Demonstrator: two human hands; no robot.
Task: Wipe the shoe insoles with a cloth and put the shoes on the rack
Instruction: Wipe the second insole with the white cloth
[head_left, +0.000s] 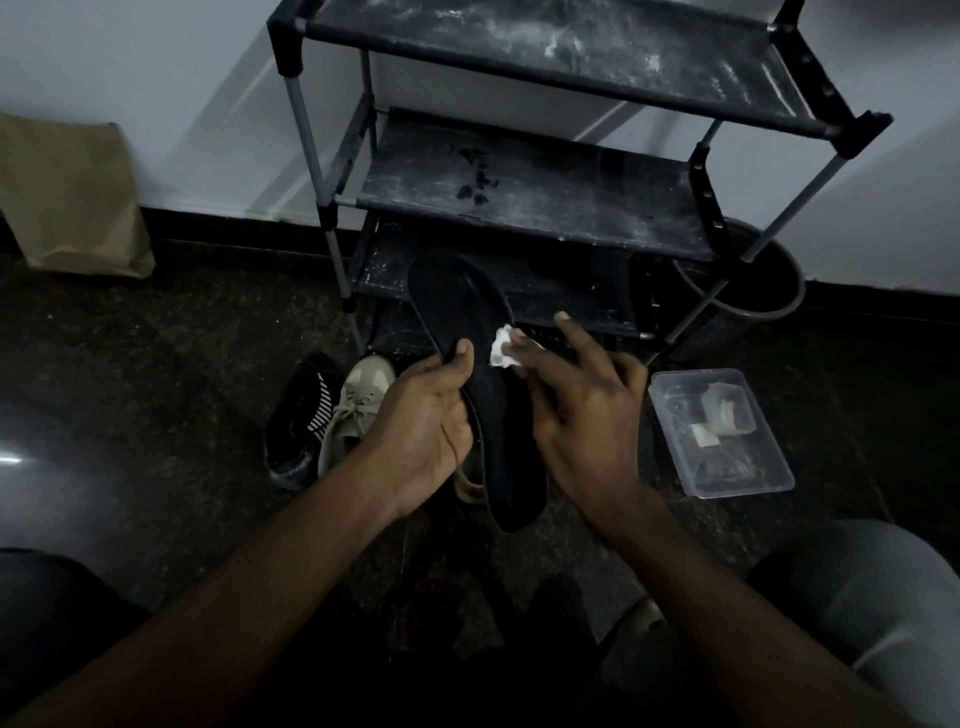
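Insole (457, 312) lengthwise, wide end toward rack (519, 202)

One insole (457, 301), one cloth (500, 351), at least two shoes (304, 415) (358, 410), one rack (545, 208)

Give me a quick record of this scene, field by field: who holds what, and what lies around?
left hand: grips the dark insole, thumb over its edge
right hand: pinches a small white cloth against the insole
rack: dusty; upper two shelves hold no shoes
floor, left: beige sneaker beside a black shoe
floor, right: clear plastic container
by the wall: paper bag, dark bin
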